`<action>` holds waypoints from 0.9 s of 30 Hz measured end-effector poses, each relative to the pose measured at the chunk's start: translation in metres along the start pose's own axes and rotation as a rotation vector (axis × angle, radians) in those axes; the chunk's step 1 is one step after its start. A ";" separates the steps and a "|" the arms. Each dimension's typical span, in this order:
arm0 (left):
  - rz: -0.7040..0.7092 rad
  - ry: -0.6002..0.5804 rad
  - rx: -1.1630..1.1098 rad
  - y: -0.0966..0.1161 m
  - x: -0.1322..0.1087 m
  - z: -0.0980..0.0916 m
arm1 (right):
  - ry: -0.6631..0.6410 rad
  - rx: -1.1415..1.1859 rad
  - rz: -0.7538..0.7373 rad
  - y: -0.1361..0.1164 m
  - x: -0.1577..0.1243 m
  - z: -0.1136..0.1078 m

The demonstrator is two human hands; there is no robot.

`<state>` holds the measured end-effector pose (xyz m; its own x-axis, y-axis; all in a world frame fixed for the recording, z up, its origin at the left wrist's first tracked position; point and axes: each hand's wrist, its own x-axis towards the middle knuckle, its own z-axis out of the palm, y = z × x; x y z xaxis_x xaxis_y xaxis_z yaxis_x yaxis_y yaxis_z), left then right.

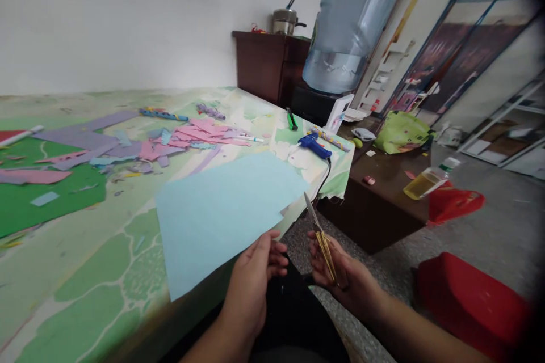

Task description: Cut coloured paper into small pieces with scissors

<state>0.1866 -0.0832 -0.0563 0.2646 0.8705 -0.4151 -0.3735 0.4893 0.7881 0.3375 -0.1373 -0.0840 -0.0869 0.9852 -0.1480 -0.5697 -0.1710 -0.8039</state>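
A large light blue paper sheet (221,210) lies at the table's front edge, with a notch cut in its right side. My left hand (255,272) is just in front of the sheet's lower right edge, palm turned inward, fingers loosely curled and apart, holding nothing. To its right, my right hand (340,272) holds gold-handled scissors (324,249), blades pointing up and away beside the sheet's right corner. The blades look closed, and the scissors do not touch the paper.
Paper scraps (191,136) in pink, purple and blue cover the table's far left. Behind the sheet are a blue glue gun (315,146) and a green cutter (292,119). A bottle (430,178) stands on the low brown cabinet at right, above a red stool (464,300).
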 end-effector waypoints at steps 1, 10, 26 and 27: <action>0.019 0.029 -0.016 0.000 -0.001 -0.004 | -0.030 0.032 0.035 0.001 -0.001 0.001; 0.098 0.020 0.053 -0.001 0.001 -0.021 | -0.159 0.083 0.333 0.012 0.000 0.027; -0.079 0.099 -0.097 0.009 0.001 -0.008 | -0.260 -0.081 0.155 0.051 -0.010 0.013; -0.061 0.128 -0.118 0.009 0.005 -0.003 | -0.263 -0.083 0.138 0.055 -0.010 0.011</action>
<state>0.1818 -0.0743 -0.0526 0.1770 0.8350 -0.5209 -0.4644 0.5375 0.7039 0.2981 -0.1566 -0.1204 -0.3734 0.9207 -0.1139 -0.4696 -0.2934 -0.8327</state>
